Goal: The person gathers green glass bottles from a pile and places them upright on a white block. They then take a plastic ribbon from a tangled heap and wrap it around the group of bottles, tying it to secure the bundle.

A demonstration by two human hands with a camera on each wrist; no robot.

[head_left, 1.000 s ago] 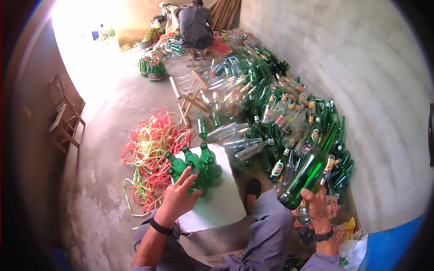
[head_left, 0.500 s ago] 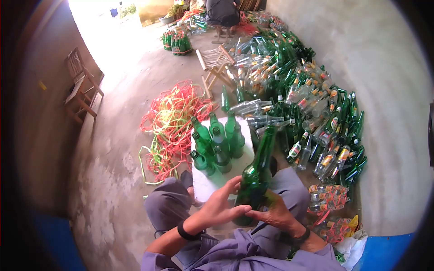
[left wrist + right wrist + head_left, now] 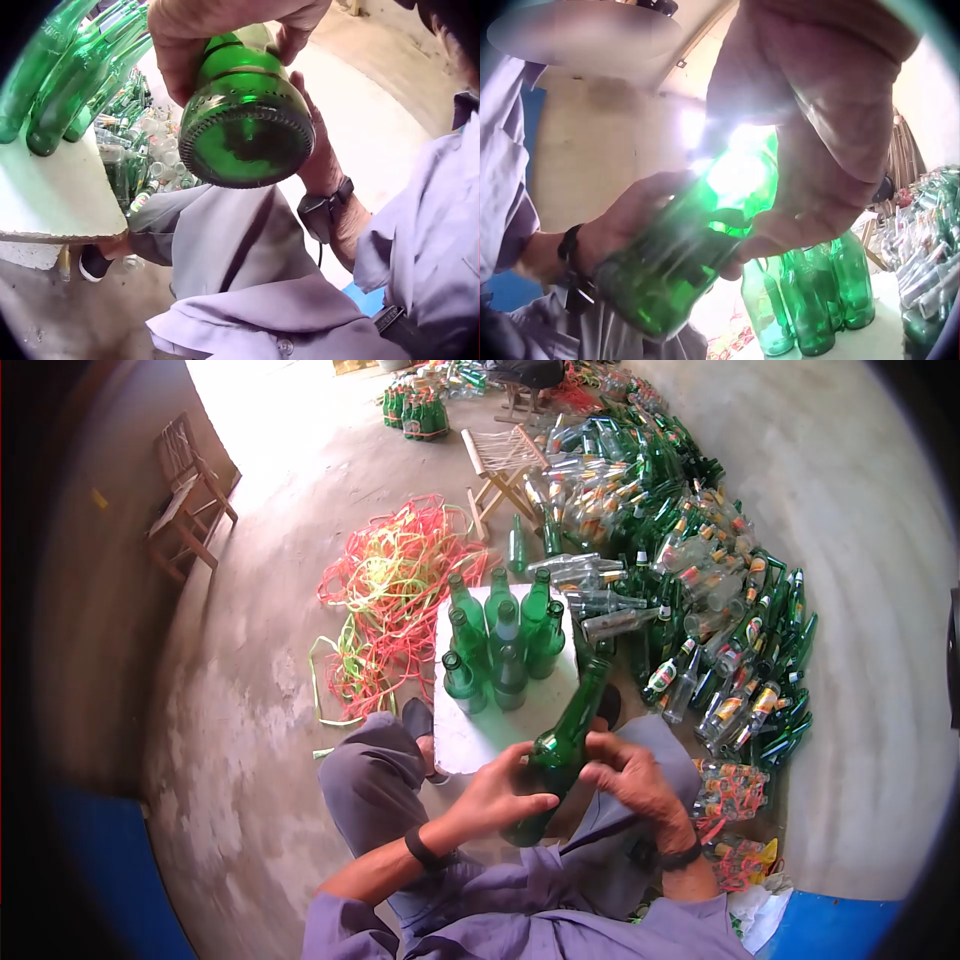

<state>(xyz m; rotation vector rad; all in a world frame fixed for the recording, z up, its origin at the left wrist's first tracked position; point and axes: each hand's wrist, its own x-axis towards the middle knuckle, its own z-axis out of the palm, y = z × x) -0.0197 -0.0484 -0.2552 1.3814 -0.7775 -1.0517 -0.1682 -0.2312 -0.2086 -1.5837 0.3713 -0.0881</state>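
Green bottle (image 3: 556, 760) has swung from right of the white block (image 3: 465, 740) to its near side. Left hand (image 3: 495, 790) wraps it; right hand (image 3: 642, 785) touches, can't tell if gripping, glare's bad. Probably a checking step; next move wants steady support.

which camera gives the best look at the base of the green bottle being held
Left wrist: the held bottle points its base at this camera, ridged rim in plain sight. The head view looks down on the bottle, its underside hidden; the right wrist view shows mainly its side, somewhat blurred.
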